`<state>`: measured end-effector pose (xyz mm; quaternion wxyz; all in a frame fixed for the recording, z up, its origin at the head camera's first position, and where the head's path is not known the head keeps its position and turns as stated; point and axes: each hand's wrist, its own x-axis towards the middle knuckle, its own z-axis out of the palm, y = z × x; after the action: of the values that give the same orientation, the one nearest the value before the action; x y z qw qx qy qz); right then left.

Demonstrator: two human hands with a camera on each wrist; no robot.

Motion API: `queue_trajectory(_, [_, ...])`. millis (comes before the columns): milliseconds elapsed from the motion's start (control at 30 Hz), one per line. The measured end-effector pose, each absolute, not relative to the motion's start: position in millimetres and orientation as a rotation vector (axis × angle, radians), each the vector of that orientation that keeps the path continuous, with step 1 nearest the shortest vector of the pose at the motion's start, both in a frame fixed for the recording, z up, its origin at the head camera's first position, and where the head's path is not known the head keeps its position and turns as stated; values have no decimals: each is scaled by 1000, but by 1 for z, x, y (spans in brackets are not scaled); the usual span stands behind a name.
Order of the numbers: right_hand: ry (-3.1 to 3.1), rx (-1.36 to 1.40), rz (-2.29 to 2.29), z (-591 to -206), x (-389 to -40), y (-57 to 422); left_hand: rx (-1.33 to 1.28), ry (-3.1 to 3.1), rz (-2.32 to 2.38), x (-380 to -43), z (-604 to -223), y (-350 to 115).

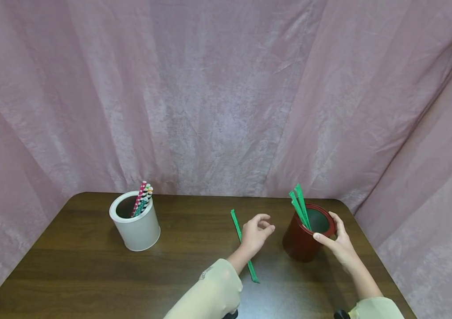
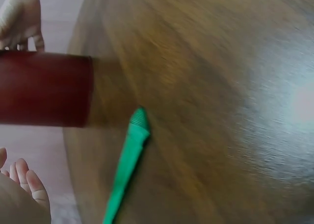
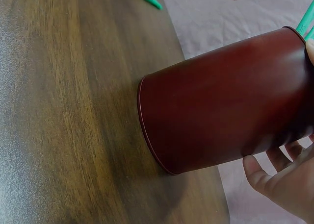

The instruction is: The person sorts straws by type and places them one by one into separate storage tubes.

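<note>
My right hand grips a dark red cylindrical canister near its rim, thumb at the front and fingers round the right side. In the right wrist view, its fingertips touch the canister's wall. Two green wrapped straws lean inside and stick out over the rim. Between the canister and a loose green wrapped straw, my left hand hovers with loosely bent fingers and nothing in them. The loose straw lies on the table, partly hidden under the left wrist.
On the left of the brown wooden table stands a white canister holding several patterned straws in pink, black-and-white and teal. A pink curtain hangs behind the table's back edge and along the right side.
</note>
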<state>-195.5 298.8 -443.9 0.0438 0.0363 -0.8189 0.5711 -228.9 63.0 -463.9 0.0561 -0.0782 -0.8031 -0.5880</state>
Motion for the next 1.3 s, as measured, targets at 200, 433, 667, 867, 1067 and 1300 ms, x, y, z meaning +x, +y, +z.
queue_trajectory(200, [-2509, 104, 1745, -443, -195, 299, -193, -2432, -1759, -230, -480, 51])
queue_trajectory(433, [-2509, 110, 1761, -442, -195, 299, -123, -2464, -1700, -230, -494, 42])
queue_trajectory(667, [-2509, 112, 1776, -441, -195, 298, -119, -2535, -1584, -227, -505, 32])
queue_trajectory(867, [-2505, 101, 1782, -442, -195, 298, -136, -2619, -1430, -226, -512, 26])
queue_trajectory(1067, [-2509, 103, 1789, -442, -194, 298, -188, -2670, -1282, -225, -518, 19])
queue_trajectory(1300, [-2529, 95, 1736, -442, -194, 298, -231, -2707, -1131, -223, -521, 13])
